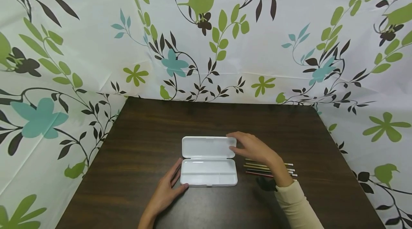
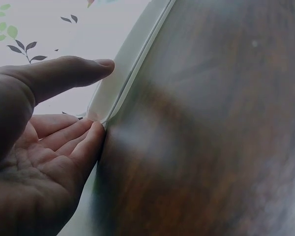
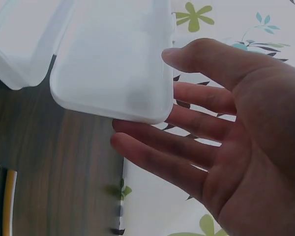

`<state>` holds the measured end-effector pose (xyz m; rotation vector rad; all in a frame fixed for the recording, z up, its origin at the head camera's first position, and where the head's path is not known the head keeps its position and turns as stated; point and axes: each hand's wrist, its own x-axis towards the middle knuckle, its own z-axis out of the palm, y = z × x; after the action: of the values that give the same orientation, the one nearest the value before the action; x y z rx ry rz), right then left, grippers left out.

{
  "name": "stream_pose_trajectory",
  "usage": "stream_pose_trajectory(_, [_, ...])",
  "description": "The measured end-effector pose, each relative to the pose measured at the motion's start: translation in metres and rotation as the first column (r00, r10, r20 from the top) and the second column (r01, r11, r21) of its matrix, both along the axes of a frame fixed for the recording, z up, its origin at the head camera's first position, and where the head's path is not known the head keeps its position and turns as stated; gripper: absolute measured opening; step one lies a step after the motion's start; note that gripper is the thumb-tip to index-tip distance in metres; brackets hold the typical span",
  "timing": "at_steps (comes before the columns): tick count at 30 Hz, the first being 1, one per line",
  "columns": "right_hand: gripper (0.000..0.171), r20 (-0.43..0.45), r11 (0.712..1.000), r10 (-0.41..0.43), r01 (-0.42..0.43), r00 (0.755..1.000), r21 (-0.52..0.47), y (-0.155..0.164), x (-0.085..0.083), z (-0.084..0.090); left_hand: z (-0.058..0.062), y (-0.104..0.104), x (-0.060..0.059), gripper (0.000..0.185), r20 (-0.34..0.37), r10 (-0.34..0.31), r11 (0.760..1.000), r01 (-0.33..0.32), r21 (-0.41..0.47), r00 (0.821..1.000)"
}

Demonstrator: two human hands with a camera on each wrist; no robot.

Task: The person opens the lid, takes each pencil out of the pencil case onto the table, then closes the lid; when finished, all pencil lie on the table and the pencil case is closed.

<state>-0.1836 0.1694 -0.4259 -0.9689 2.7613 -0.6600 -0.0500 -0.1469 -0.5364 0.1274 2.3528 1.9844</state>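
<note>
A white pencil case [image 1: 209, 178] lies unfolded on the dark wooden table, its lid [image 1: 206, 147] laid back on the far side. Both halves look bare inside. My left hand [image 1: 165, 191] rests at the case's near left corner, fingers extended along the side and thumb by the front edge. In the left wrist view, fingertips [image 2: 94, 129] touch the corner of the white case [image 2: 130, 64]. My right hand [image 1: 254, 147] holds the lid's right end between thumb and fingers. The right wrist view has the thumb over the lid's rim [image 3: 113, 110] and some fingers partly behind it.
Several pencils [image 1: 257, 166] lie side by side to the right of the case, partly hidden under my right forearm. A small dark object [image 1: 266, 183] sits just nearer than them. Patterned cloth [image 1: 206, 78] hangs behind the table and along its sides.
</note>
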Motion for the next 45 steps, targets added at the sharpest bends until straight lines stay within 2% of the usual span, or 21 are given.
stream_pose_trajectory(6, [0.044, -0.039, 1.0, -0.017, 0.016, 0.999, -0.021, -0.002, 0.013, -0.001, 0.0, 0.002, -0.001, 0.093, 0.035, 0.021, 1.0, -0.02, -0.02, 0.999])
stream_pose_trajectory(10, [0.044, -0.119, 0.998, -0.026, 0.019, 0.992, -0.061, -0.001, 0.029, -0.005, 0.0, 0.002, -0.001, 0.092, 0.006, 0.012, 1.0, -0.012, -0.01, 1.0])
stream_pose_trajectory(16, [0.037, -0.237, 0.99, 0.011, -0.044, 0.972, -0.135, 0.001, 0.057, -0.018, -0.001, 0.0, -0.001, 0.092, -0.025, 0.01, 1.0, -0.011, -0.026, 1.0])
stream_pose_trajectory(24, [0.025, -0.341, 0.993, -0.003, -0.038, 0.94, -0.114, 0.001, 0.088, -0.04, 0.001, 0.0, -0.002, 0.094, 0.012, 0.026, 0.998, -0.025, -0.06, 1.0])
stream_pose_trajectory(32, [0.012, -0.41, 0.991, -0.008, -0.047, 0.912, -0.124, -0.003, 0.095, -0.055, 0.002, 0.001, -0.001, 0.093, 0.021, 0.03, 0.997, -0.029, -0.065, 0.999])
stream_pose_trajectory(45, [0.016, -0.444, 0.993, -0.02, -0.035, 0.896, -0.116, -0.006, 0.093, -0.071, 0.002, 0.001, 0.0, 0.101, 0.029, 0.036, 0.993, -0.032, -0.116, 0.999])
